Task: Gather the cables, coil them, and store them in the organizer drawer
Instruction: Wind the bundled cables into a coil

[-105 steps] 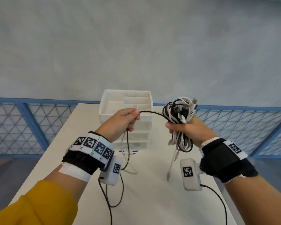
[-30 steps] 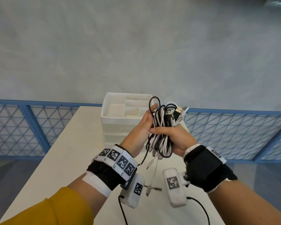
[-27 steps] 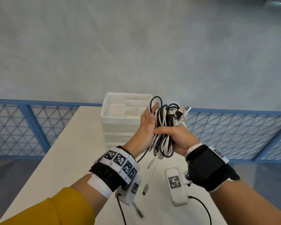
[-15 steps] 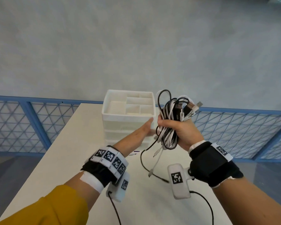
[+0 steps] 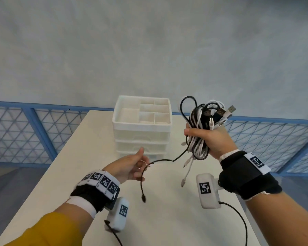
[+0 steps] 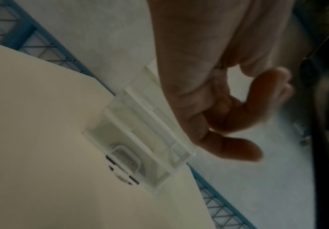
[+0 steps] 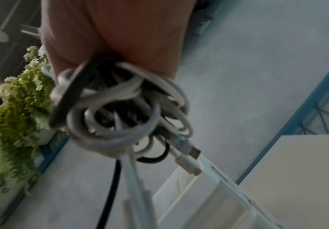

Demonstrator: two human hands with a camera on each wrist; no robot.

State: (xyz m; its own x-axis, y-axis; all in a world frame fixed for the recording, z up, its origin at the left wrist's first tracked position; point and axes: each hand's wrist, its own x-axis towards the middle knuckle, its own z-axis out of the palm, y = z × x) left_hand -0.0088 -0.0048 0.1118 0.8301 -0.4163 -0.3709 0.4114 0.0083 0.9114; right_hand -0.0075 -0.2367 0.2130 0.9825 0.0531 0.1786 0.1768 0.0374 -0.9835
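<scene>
Cable bundle (image 5: 201,128): black and white loops mixed, clenched upright in right hand (image 5: 210,139), raised over the table (image 5: 75,157), just right of the organizer (image 5: 142,125). Plug ends sticking out above the fist; several white tails and one black tail (image 5: 146,173) dangling below.

Changed against half a second back: left hand (image 5: 130,167) dropped away from the bundle and the organizer front, now lower and nearer the body. Fingers loosely curled around the arc of the black tail; whether actually pinching it or only cradling it, cannot tell. Left wrist view blurred, showing curled fingers and nothing clearly held. Black tail now swinging out leftward from the bundle, plug end hanging free over the table.

Meaning for the task, as a judgement: gathering done, coiling nearly so, with one loose black end being caught for a last wrap. Storing not yet begun; organizer drawers all appearing closed, top tray compartments bare.

Relative position: bundle up and to the right of left hand, well apart from it, joined only by the black tail.
</scene>
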